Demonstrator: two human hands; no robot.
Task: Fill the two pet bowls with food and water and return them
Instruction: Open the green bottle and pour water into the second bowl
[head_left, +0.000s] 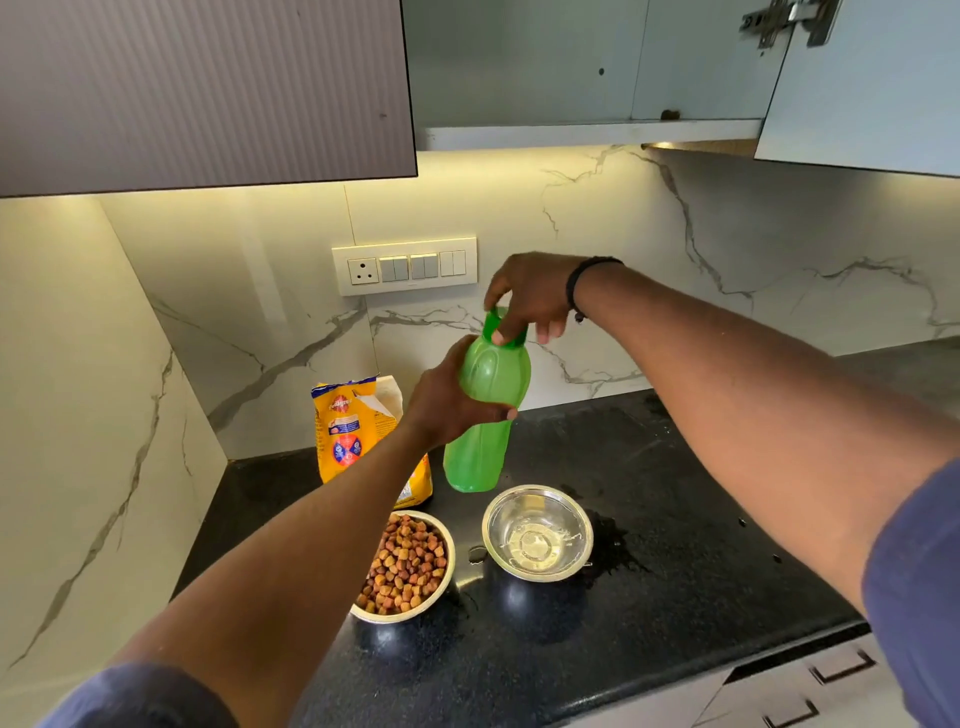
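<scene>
Right hand (530, 301) is clamped on the green cap (503, 328); left hand (452, 402) is wrapped round the green water bottle (485, 415), held upright just above the worktop (701, 545). Risk: bottle could be tipped into the steel water bowl (537, 532) directly below, adding to the spill already seen beside it. Water bowl is part filled. Kibble bowl (408, 564) is heaped; open pet-food bag (353, 431) stands behind.

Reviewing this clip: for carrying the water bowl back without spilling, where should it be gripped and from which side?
Probably by the rolled rim of the water bowl, fingers on opposite sides, coming from above and kept level. It sits upright with water inside, its wall curves under smoothly, and the kibble bowl stands to its left, so the right and near sides are freer.
</scene>
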